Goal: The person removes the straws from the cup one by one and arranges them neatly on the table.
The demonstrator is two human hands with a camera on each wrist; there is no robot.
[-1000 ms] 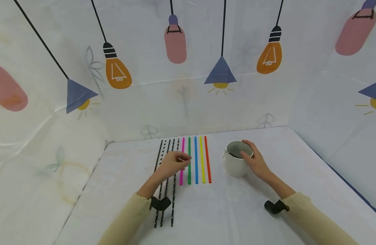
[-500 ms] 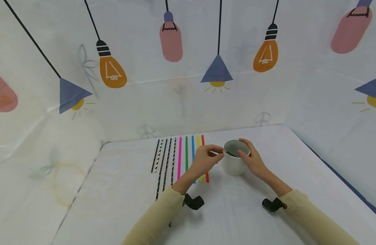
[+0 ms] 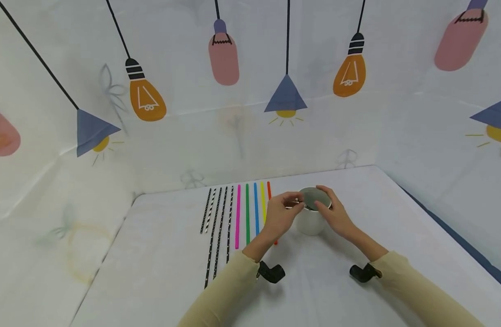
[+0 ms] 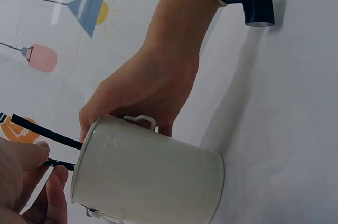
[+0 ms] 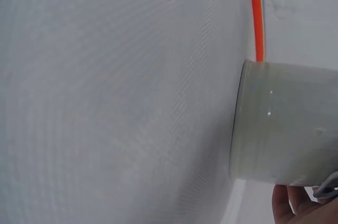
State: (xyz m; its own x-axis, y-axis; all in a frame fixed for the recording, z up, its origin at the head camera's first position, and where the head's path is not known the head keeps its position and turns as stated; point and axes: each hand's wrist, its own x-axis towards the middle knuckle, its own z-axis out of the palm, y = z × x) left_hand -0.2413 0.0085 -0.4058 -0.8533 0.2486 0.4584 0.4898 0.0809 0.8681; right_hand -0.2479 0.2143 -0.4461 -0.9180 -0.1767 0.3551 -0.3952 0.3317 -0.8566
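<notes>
My right hand (image 3: 338,215) holds a small white metal bucket (image 3: 309,223), the thumb at its near rim and the fingers around the far side. The bucket stands on the table, wire ears on its wall in the left wrist view. Between thumb and fingers, my left hand (image 3: 280,215) pinches a black dotted straw (image 4: 62,164) at the bucket's mouth. A plain-looking black rod (image 4: 45,131) also slants out past the rim there. The bucket's inside is mostly hidden. Right-hand fingers (image 5: 303,208) show under the bucket wall in the right wrist view.
Left of the bucket lie black-and-white patterned straws (image 3: 218,218) in a row, some short, some long. Beside them are pink (image 3: 238,218), green (image 3: 247,213), blue (image 3: 256,209), yellow (image 3: 263,200) and orange-red (image 3: 269,188) straws. A lamp-printed sheet (image 3: 173,150) hangs behind the table.
My left hand has moved right from over the straws to the bucket's mouth, inching closer in the last half second. The right hand keeps holding the bucket. The view shifts slightly.
</notes>
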